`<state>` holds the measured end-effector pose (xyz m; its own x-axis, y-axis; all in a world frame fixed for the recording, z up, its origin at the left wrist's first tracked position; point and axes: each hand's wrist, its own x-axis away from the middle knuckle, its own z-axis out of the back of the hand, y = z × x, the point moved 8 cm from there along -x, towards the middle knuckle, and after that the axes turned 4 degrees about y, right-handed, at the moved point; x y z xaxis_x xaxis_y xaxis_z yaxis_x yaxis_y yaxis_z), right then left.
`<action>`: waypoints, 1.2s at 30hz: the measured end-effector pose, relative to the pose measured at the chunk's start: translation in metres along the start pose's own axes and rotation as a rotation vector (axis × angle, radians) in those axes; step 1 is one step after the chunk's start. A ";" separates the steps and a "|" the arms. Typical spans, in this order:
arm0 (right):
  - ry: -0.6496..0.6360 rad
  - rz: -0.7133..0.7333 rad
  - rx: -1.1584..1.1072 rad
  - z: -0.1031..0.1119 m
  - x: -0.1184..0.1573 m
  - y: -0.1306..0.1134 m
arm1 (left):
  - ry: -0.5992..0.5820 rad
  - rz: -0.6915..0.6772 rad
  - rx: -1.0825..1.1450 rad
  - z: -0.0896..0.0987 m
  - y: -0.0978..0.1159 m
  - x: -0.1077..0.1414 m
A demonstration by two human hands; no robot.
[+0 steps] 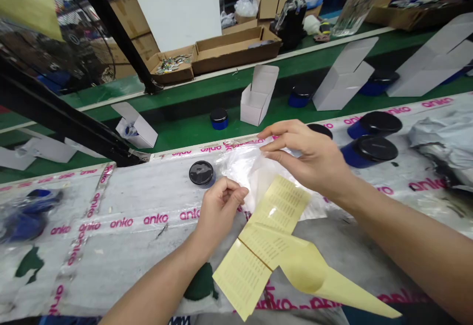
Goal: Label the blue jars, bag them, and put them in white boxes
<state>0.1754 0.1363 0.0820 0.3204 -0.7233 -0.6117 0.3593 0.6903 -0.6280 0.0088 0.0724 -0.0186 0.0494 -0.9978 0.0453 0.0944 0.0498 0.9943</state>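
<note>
My right hand [305, 150] pinches the upper edge of a thin, clear-white plastic bag [246, 165] between thumb and fingers. My left hand [221, 204] is curled closed at the bag's lower left edge, thumb pressed to the fingers. Just below both hands lie yellow sheets of printed labels [275, 211], partly overlapping the bag, with one blank strip curling to the right. A round blue jar with a black lid [201, 173] stands close behind my left hand. Two more blue jars [369, 150] sit right of my right hand.
Behind the wrapped table [140, 194] runs a green conveyor [185, 128] carrying open white boxes [254, 106] and blue jars [219, 118]. A black post [114, 29] slants across the left. Cardboard trays [236, 47] stand at the back. Bagged blue items [29, 216] lie at left.
</note>
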 end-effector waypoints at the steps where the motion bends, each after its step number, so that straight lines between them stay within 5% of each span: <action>1: -0.025 -0.021 -0.048 0.001 -0.004 -0.002 | 0.019 -0.045 0.007 0.003 0.005 0.002; 8: -0.176 -0.228 -0.329 -0.029 -0.003 -0.024 | 0.156 -0.547 -0.068 0.022 0.058 0.020; 11: -0.184 -0.313 -0.389 -0.049 0.006 -0.028 | 0.237 -0.616 -0.057 0.032 0.064 0.024; 14: -0.166 -0.451 -0.493 -0.062 0.013 -0.021 | 0.267 -0.544 0.022 0.041 0.059 0.023; 21: -0.172 -0.700 -0.881 -0.074 0.019 -0.011 | 0.047 -0.208 0.463 0.047 0.043 0.011; 25: -0.281 -0.874 -1.038 -0.093 0.030 -0.007 | -0.166 0.034 0.426 0.050 0.038 0.006; 28: -0.383 -0.964 -1.053 -0.107 0.042 -0.002 | -0.153 0.039 0.411 0.065 0.044 0.005; 33: -0.415 -0.903 -1.008 -0.115 0.043 -0.003 | -0.229 0.208 0.485 0.063 0.033 0.005; 36: -0.345 -0.842 -0.834 -0.115 0.036 0.002 | -0.107 0.256 0.249 0.071 0.020 0.001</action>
<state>0.0864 0.1136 0.0035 0.5195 -0.8279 0.2115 -0.0630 -0.2840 -0.9568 -0.0601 0.0696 0.0077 -0.0653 -0.9542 0.2919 -0.1531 0.2986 0.9420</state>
